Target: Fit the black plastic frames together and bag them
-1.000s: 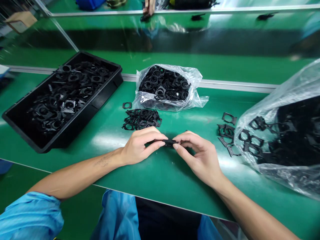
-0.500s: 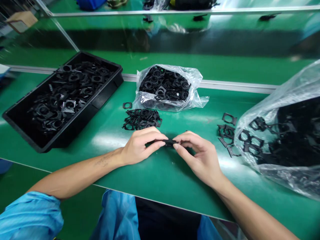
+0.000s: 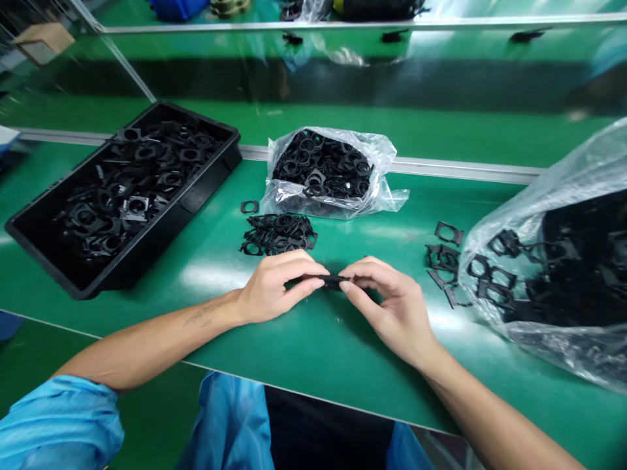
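Note:
A small black plastic part (image 3: 332, 281) is pinched between both my hands just above the green table (image 3: 304, 346). My left hand (image 3: 274, 287) grips its left end with thumb and fingers closed. My right hand (image 3: 392, 307) grips its right end in the same pinch. Just beyond my left hand lies a small pile of black frame parts (image 3: 277, 234). More loose black frames (image 3: 445, 258) lie to the right of my right hand.
A black tray (image 3: 196, 192) with several black parts stands at the left. A clear bag of black rings (image 3: 328, 171) sits behind the pile. A large clear bag of frames (image 3: 553, 261) fills the right side. A metal rail (image 3: 465, 168) runs across behind them.

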Tool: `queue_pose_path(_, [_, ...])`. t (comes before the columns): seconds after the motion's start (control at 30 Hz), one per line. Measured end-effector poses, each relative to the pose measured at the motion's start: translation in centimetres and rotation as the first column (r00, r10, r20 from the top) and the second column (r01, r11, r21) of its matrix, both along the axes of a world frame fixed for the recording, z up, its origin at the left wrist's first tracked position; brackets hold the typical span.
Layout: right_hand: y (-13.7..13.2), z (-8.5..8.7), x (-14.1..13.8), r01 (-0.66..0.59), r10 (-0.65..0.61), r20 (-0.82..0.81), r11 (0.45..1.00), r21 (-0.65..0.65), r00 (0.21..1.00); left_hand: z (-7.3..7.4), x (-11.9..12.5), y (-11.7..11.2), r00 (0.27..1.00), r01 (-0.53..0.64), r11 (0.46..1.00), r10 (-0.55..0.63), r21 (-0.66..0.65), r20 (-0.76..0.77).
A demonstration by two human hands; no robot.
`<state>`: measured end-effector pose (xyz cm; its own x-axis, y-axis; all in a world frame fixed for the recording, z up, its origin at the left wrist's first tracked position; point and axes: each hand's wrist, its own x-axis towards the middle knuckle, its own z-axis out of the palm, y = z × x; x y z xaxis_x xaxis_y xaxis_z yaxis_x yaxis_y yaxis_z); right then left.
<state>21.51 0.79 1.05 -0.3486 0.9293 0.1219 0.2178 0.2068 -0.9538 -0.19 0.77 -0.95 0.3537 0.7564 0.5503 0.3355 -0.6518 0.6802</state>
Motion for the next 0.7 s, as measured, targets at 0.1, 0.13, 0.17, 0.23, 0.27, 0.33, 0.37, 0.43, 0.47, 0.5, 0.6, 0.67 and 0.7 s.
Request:
queue_pose_path(0.1, [0.09,0.04,0.06,-0.011,0.011,0.008,1.0,0.017,1.0,0.04,-0.03,0.04,1.0,0.009,1.0,-0.008,0.004,-0.007])
queue_pose_path(0.13, [0.13,0.09,0.08,-0.016,0.015,0.013,1.0,0.025,1.0,0.05,-0.04,0.06,1.0,0.014,1.0,-0.014,0.012,-0.007])
queue_pose_path(0.17, [0.18,0.15,0.09,-0.022,0.021,0.019,0.999,0.034,1.0,0.06,-0.05,0.07,1.0,0.02,1.0,-0.019,0.019,-0.008])
queue_pose_path(0.23, [0.26,0.28,0.11,-0.028,0.027,0.028,0.998,0.054,0.999,0.07,-0.06,0.07,1.0,0.027,0.999,-0.027,0.028,-0.007])
queue_pose_path(0.27, [0.29,0.34,0.11,-0.03,0.028,0.033,0.998,0.062,0.999,0.08,-0.06,0.07,1.0,0.028,0.999,-0.028,0.027,-0.006])
queue_pose_path(0.33, [0.33,0.39,0.09,-0.029,0.026,0.034,0.997,0.07,0.999,0.1,-0.06,0.06,1.0,0.029,0.999,-0.029,0.022,-0.005])
queue_pose_path(0.37, [0.32,0.38,0.08,-0.027,0.025,0.03,0.997,0.068,0.999,0.11,-0.07,0.05,1.0,0.03,0.999,-0.03,0.021,-0.006])
queue_pose_path(0.43, [0.27,0.28,0.04,-0.024,0.023,0.016,0.998,0.053,1.0,0.12,-0.09,0.05,1.0,0.029,0.999,-0.029,0.02,-0.013])
queue_pose_path(0.47, [0.23,0.21,0.02,-0.022,0.022,0.006,0.999,0.046,1.0,0.12,-0.1,0.04,1.0,0.026,0.999,-0.026,0.018,-0.017])
queue_pose_path(0.5, [0.19,0.13,0.0,-0.02,0.02,-0.005,0.999,0.042,1.0,0.12,-0.1,0.04,1.0,0.023,1.0,-0.023,0.016,-0.02])
queue_pose_path(0.6, [0.06,-0.07,-0.03,-0.014,0.015,-0.025,0.999,0.037,1.0,0.12,-0.1,0.04,1.0,0.014,1.0,-0.014,0.009,-0.021])
queue_pose_path(0.67, [0.02,-0.11,-0.05,-0.009,0.01,-0.029,0.999,0.038,1.0,0.12,-0.07,0.03,1.0,0.016,1.0,-0.015,0.012,-0.02])
queue_pose_path(0.7, [0.02,-0.1,-0.06,-0.007,0.008,-0.03,0.999,0.038,1.0,0.13,-0.06,0.03,1.0,0.018,1.0,-0.017,0.013,-0.021])
